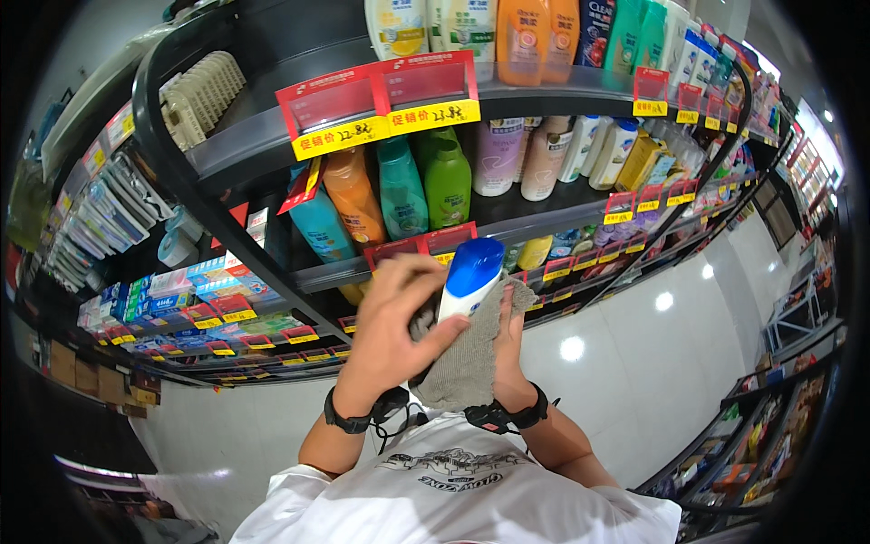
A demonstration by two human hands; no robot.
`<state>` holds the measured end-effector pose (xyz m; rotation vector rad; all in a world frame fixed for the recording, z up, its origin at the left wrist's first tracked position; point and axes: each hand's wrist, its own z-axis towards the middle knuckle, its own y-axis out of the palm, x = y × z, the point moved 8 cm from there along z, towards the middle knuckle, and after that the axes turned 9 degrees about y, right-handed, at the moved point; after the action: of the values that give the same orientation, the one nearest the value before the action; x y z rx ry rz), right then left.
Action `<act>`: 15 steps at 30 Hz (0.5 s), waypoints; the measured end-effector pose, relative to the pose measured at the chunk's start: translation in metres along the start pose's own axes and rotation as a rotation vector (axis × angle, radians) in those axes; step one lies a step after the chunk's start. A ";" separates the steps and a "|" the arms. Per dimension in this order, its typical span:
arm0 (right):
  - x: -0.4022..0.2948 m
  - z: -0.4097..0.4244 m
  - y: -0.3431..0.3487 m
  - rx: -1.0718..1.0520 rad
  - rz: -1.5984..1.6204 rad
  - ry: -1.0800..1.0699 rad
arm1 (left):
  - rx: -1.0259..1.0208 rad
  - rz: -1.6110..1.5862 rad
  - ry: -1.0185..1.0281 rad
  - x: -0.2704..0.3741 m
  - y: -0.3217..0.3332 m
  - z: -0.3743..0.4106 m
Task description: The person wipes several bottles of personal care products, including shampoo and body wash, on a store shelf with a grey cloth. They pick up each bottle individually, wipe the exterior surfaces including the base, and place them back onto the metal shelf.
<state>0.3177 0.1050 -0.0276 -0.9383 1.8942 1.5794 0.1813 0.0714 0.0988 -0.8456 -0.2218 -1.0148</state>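
Note:
A white bottle with a blue cap [474, 266] is held between my hands, its cap pointing up toward the shelves. A grey cloth [462, 360] wraps the bottle's right side and hangs below it. My left hand [396, 326], slightly blurred, curves around the left side, thumb on the white body. My right hand [511, 353] supports the cloth and bottle from the right, fingers partly hidden behind the cloth. Beyond my hands, green [448, 183], teal [402, 187], orange [355, 197] and blue shampoo bottles [319, 221] stand on the middle shelf.
The upper shelf's edge [564, 95] carries red and yellow price holders [435, 112]. Pink and purple bottles [498, 158] stand to the right on the middle shelf. A black shelf post [238, 238] slants at left, beside boxed goods [170, 282]. Another stocked rack [734, 442] stands at lower right.

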 end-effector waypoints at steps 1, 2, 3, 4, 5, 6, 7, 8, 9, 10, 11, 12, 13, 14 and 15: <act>-0.002 0.002 0.003 -0.061 0.007 -0.052 | -0.078 -0.080 -0.051 0.002 0.010 0.002; -0.008 0.002 -0.003 -0.009 -0.060 -0.075 | -0.065 -0.012 -0.011 0.011 0.008 0.003; -0.022 -0.001 0.012 -0.113 -0.026 -0.137 | -0.085 0.065 0.031 0.017 0.006 0.006; -0.029 0.000 0.012 -0.149 -0.069 -0.176 | -0.084 0.085 0.054 0.021 0.005 0.009; -0.036 0.001 0.011 -0.183 -0.112 -0.217 | -0.083 0.104 0.078 0.024 0.004 0.012; -0.041 0.000 0.008 -0.173 -0.123 -0.276 | -0.115 0.063 0.061 0.025 0.007 0.015; -0.044 0.001 0.005 -0.162 -0.134 -0.335 | -0.147 0.021 0.044 0.026 0.010 0.019; -0.046 0.001 0.000 -0.150 -0.146 -0.393 | -0.180 -0.021 0.028 0.026 0.013 0.023; -0.042 0.004 -0.010 -0.123 -0.110 -0.408 | -0.181 -0.029 0.076 0.033 0.014 0.027; -0.035 0.007 -0.026 -0.093 -0.076 -0.426 | -0.184 -0.040 0.127 0.039 0.015 0.032; -0.025 0.012 -0.046 -0.062 -0.041 -0.443 | -0.186 -0.051 0.177 0.046 0.015 0.035; -0.032 0.016 -0.051 0.013 -0.044 -0.463 | -0.130 -0.089 0.289 0.060 0.007 0.037; -0.040 0.018 -0.061 0.113 -0.054 -0.490 | -0.085 -0.131 0.289 0.069 -0.005 0.042; -0.050 0.022 -0.070 0.211 -0.063 -0.518 | 0.033 -0.138 0.407 0.081 -0.029 0.049; -0.057 0.015 -0.064 0.274 -0.031 -0.463 | 0.253 -0.076 0.443 0.081 -0.059 0.045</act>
<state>0.4025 0.1246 -0.0291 -0.4352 1.6940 1.3322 0.1857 0.0358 0.2025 -0.3716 -0.0023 -1.1900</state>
